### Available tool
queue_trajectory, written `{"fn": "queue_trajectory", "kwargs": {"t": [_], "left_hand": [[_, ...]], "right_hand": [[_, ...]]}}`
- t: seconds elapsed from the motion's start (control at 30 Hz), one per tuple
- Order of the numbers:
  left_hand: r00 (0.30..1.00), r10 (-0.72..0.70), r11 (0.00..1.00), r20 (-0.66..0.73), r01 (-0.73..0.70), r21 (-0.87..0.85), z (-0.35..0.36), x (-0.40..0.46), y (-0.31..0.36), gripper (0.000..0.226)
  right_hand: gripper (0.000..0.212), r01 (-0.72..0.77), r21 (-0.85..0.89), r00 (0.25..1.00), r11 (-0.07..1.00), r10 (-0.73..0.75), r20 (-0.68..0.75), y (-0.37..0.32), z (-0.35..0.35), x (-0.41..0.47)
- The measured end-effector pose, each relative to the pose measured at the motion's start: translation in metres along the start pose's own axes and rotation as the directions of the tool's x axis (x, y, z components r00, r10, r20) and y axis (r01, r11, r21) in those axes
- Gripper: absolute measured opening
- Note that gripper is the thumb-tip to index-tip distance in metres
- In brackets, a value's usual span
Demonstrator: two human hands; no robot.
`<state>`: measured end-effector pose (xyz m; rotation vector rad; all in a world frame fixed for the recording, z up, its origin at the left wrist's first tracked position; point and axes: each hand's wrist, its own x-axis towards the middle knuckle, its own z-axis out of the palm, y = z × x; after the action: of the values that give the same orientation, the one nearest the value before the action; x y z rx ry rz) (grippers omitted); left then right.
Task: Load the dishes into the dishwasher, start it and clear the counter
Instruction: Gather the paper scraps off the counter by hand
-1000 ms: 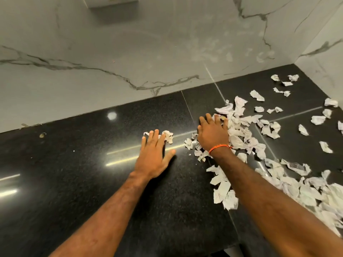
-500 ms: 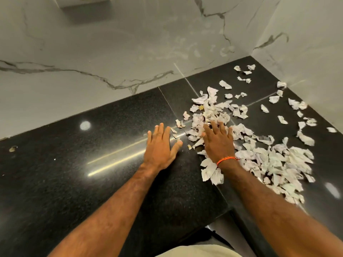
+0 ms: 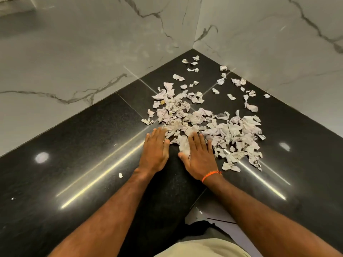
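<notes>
Since the frame half a second ago, both hands have come closer together at the near edge of the litter, and the view has swung toward the corner where the two white marble-veined wall panels [image 3: 78, 58] meet. The flat left hand [image 3: 155, 151] lies palm down on the polished black granite counter [image 3: 65, 145], fingers straight and together, gripping nothing; its fingertips touch the nearest scraps. The right hand [image 3: 199, 156], with an orange thread band [image 3: 210, 175] at the wrist, is likewise flat and spread, pressing a few scraps beneath its fingers and holding none.

The heap of torn, crumpled white paper scraps [image 3: 207, 123] lies beyond and to the right of both hands, stretching from the fingertips toward the far corner, its long axis running near-left to far-right. The right hand is nearer the bulk of it; the left hand guards the heap's left flank. A single stray white paper fleck [image 3: 120, 175] sits on the counter near the left forearm, well apart from the heap. Gathering likely means cupping inward from both sides.
</notes>
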<state>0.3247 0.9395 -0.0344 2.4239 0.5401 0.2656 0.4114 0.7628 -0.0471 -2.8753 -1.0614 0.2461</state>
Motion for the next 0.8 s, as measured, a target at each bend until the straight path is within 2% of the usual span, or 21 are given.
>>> {"fn": "queue_trajectory", "kwargs": {"t": [0.13,0.23,0.33,0.4,0.43,0.5,0.63,0.8], "left_hand": [[0.996,-0.040,0.990,0.081,0.028,0.141,-0.013,-0.024,-0.014,0.056],[0.996,-0.094,0.966,0.006,0.090,0.243,-0.021,-0.042,-0.025,0.059],[0.942,-0.305,0.849,-0.142,0.336,0.408,-0.024,-0.063,-0.032,0.075],[0.859,-0.483,0.760,-0.169,0.507,0.406,-0.023,-0.074,-0.031,0.088],[0.831,-0.536,0.735,-0.151,0.547,0.401,-0.021,-0.076,-0.030,0.093],[0.831,-0.547,0.742,-0.102,0.537,0.402,-0.016,-0.070,-0.026,0.097],[0.909,-0.416,0.827,-0.028,0.391,0.404,-0.001,-0.028,-0.014,0.091],[0.951,-0.308,0.878,-0.009,0.288,0.384,0.023,0.038,0.000,0.100]], "right_hand": [[0.080,-0.075,0.048,0.997,0.996,0.075,-0.010,-0.009,-0.015,0.032],[0.084,0.049,0.038,0.998,0.998,-0.047,-0.043,-0.029,-0.019,0.028],[0.090,0.195,-0.023,0.981,0.981,-0.195,-0.004,-0.049,-0.010,0.018],[0.090,0.143,-0.012,0.990,0.990,-0.143,-0.011,-0.057,-0.006,0.027],[0.088,0.099,-0.007,0.995,0.995,-0.099,-0.020,-0.058,-0.007,0.034],[0.080,0.036,-0.016,0.998,0.999,-0.036,-0.046,-0.053,-0.013,0.049],[0.063,0.002,-0.026,0.996,1.000,-0.004,-0.089,-0.031,-0.027,0.073],[0.060,-0.062,0.040,0.981,0.997,0.068,-0.179,0.007,-0.040,0.100]]}}
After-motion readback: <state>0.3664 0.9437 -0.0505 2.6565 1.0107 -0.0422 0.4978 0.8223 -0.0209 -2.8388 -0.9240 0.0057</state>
